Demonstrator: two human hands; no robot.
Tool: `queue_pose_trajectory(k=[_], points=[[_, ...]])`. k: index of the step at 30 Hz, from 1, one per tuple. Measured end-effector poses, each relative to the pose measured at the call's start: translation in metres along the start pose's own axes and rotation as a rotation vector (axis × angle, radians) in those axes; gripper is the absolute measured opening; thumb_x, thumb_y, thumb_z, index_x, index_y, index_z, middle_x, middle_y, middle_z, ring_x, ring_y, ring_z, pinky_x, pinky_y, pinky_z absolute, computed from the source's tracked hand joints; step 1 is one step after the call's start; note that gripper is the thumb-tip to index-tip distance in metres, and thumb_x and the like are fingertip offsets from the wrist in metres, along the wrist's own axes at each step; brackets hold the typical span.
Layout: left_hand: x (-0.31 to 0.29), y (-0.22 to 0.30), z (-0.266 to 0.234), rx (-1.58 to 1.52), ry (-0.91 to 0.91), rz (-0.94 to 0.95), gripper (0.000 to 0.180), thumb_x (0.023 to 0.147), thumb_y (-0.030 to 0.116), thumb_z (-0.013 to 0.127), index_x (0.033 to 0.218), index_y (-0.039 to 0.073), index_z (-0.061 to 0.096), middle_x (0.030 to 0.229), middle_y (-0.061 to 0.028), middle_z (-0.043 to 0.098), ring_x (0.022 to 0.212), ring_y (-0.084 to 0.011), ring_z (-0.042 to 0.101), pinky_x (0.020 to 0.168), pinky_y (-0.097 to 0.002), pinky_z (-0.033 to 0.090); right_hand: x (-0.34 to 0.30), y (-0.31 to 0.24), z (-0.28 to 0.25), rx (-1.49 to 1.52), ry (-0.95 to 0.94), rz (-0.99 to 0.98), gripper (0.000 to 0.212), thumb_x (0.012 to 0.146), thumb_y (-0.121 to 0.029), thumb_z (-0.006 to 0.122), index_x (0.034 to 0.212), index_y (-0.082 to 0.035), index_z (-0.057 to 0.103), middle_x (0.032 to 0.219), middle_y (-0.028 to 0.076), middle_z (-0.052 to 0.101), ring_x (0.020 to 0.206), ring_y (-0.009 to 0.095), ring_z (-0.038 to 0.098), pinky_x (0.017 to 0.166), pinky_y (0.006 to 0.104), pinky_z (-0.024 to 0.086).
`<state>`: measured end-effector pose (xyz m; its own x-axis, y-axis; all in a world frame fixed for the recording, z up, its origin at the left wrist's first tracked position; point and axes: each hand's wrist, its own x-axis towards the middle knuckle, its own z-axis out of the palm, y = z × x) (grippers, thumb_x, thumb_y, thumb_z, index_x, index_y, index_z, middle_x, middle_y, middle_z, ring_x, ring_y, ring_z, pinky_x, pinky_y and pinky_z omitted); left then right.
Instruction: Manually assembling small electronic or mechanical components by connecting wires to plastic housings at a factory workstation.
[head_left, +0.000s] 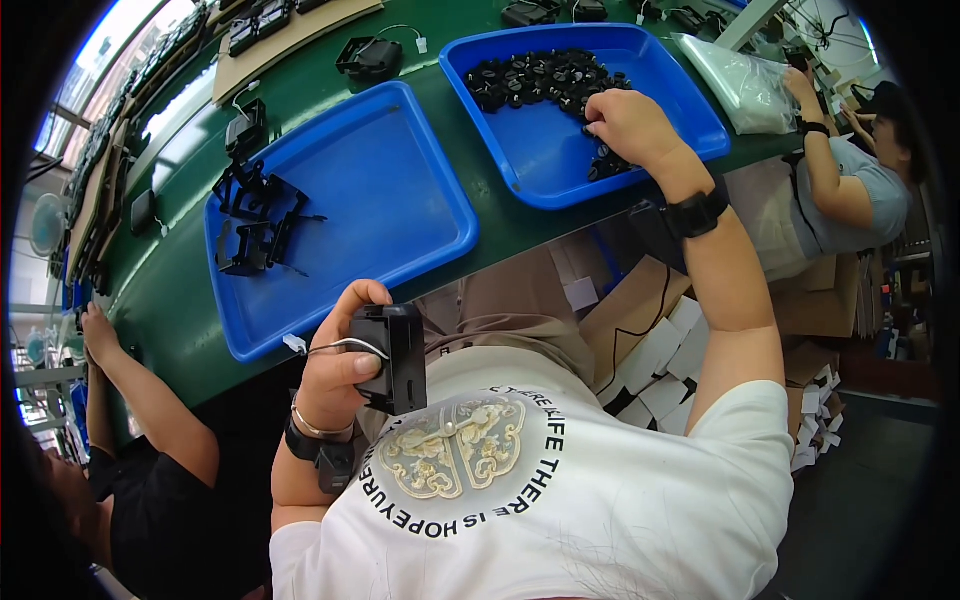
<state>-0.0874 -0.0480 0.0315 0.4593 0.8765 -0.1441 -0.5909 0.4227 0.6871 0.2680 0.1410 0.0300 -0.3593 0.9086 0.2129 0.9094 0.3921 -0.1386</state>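
Note:
My left hand (pixel 335 375) is wrapped round a black box-shaped plastic device (pixel 403 358), held in front of my waist. From the device a thin cable runs across my thumb to a small white connector (pixel 294 344). Over the right blue tray (pixel 530 150), my right hand (pixel 632 125) reaches down with its fingers drawn together among small black round knob-like parts (pixel 540 80). What sits between those fingertips is hidden. A second blue tray (pixel 370 190) lies to the left, with several black bracket-like pieces (pixel 255 220) at its left end.
More black devices with cables, such as one (pixel 370 60), stand along the green table (pixel 180 290). A clear plastic bag (pixel 745 85) lies right of the trays. Co-workers sit at both sides. An open cardboard box (pixel 625 320) holding white pieces is below the table edge.

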Motion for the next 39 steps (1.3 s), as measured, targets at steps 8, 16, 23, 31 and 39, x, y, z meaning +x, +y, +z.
queue_pose_trajectory(k=[8,16,23,31,39], points=[[-0.008,-0.005,-0.006,0.012,0.05,0.003,0.053,0.073,0.012,0.069,0.114,0.001,0.037,0.085,-0.0116,0.06,0.071,-0.0174,0.065,0.059,-0.0267,0.057,0.0,-0.008,0.013,0.277,0.031,0.053,0.007,0.081,-0.008,0.058,0.084,-0.002,0.059,0.087,0.011,0.065,0.077,0.022,0.063,0.066,0.0318,0.05],[-0.002,0.0,-0.005,-0.111,0.048,0.083,0.046,0.081,0.006,0.06,0.123,-0.001,0.042,0.107,-0.0154,0.058,0.099,-0.0243,0.061,0.085,-0.036,0.051,-0.031,-0.085,-0.013,1.625,0.025,0.008,0.007,0.089,-0.008,0.053,0.085,-0.003,0.053,0.09,0.012,0.06,0.07,0.016,0.063,0.06,0.0221,0.051],[-0.003,-0.005,-0.011,-0.114,0.248,0.106,0.033,0.084,0.006,0.058,0.114,0.0,0.046,0.108,-0.016,0.058,0.098,-0.0244,0.061,0.087,-0.0379,0.05,-0.065,-0.146,0.008,1.971,-0.27,-0.212,0.008,0.084,-0.005,0.062,0.087,0.0,0.056,0.094,0.014,0.053,0.068,0.015,0.063,0.054,0.0221,0.051],[-0.006,-0.003,-0.004,0.003,0.391,0.228,0.037,0.086,0.01,0.059,0.115,0.0,0.039,0.103,-0.0154,0.059,0.09,-0.0208,0.064,0.072,-0.0306,0.056,-0.083,-0.192,0.005,1.629,-0.205,-0.203,0.02,0.079,0.006,0.065,0.098,0.003,0.059,0.104,0.013,0.054,0.081,0.015,0.061,0.067,0.023,0.053],[-0.007,-0.004,0.001,0.054,0.356,0.153,0.043,0.086,0.013,0.06,0.119,0.002,0.035,0.107,-0.0157,0.056,0.086,-0.0217,0.065,0.062,-0.0289,0.059,-0.082,-0.2,0.01,1.221,0.073,-0.378,0.025,0.077,0.006,0.066,0.101,0.004,0.06,0.103,0.013,0.057,0.084,0.013,0.06,0.071,0.0228,0.052]])
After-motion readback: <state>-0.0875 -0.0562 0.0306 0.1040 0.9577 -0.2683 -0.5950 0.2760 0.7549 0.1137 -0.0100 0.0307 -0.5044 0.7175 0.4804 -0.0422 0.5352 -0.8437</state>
